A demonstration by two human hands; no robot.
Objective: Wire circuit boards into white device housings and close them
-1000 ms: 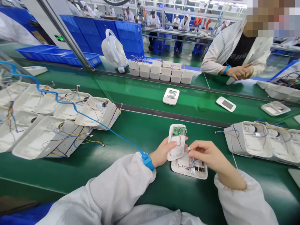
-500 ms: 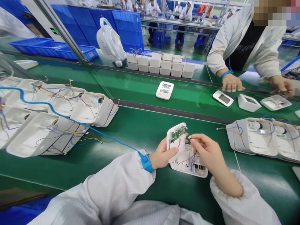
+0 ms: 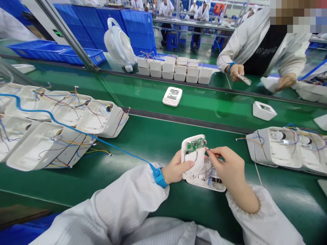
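My left hand [image 3: 176, 166] grips a white plastic cover [image 3: 192, 162] by its left edge, thumb across its inner face. A green circuit board [image 3: 196, 144] sits at the top of that cover. Pinched between the thumb and finger of my right hand [image 3: 228, 166] is a small wire connector [image 3: 207, 149], at the board's right edge; whether it is seated in the board I cannot tell. Below and behind the cover, a white housing [image 3: 217, 187] lies open on the bench with blue, dark and yellow wires inside. A blue wrist strap [image 3: 159, 177] circles my left wrist.
Stacked white housings with loose wires [image 3: 99, 119] stand at left, and more housings [image 3: 283, 146] at right. A blue cord [image 3: 114, 147] crosses the bench. On the green belt lie a white display unit [image 3: 172, 96] and another unit [image 3: 264, 111]. A co-worker [image 3: 265, 51] handles parts opposite.
My right hand has brought the connector to the board's edge, and the cover has turned slightly. The belt units have shifted left. The co-worker has lifted parts off the belt.
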